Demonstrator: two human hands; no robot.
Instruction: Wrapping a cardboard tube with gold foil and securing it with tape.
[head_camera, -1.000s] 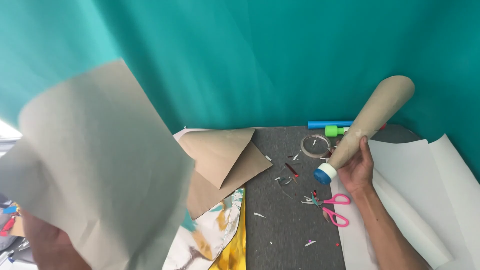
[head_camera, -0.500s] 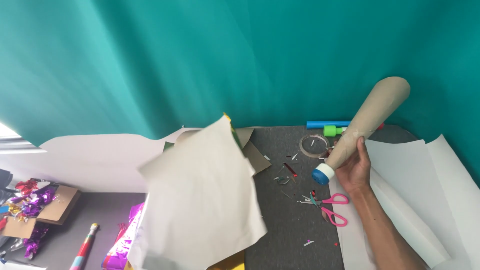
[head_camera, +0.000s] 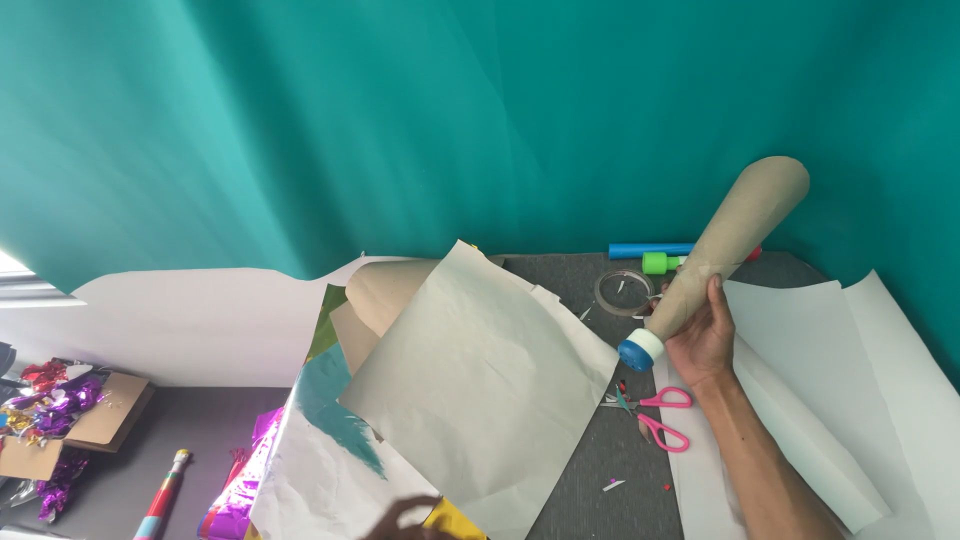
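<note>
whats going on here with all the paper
A person is at a grey table in front of a teal backdrop. The right hand holds up a paper-wrapped bottle, its blue and white cap end pointing down. The left hand, barely in view at the bottom edge, is at a large beige paper sheet lying over other sheets. Pink scissors and a tape roll lie on the table.

Craft table: scissors, tape roll, foil scraps, teal backdrop.

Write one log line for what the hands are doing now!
right hand: holds paper-wrapped bottle tilted up | left hand: at beige paper sheet, contact unclear | pink scissors: on table
</note>
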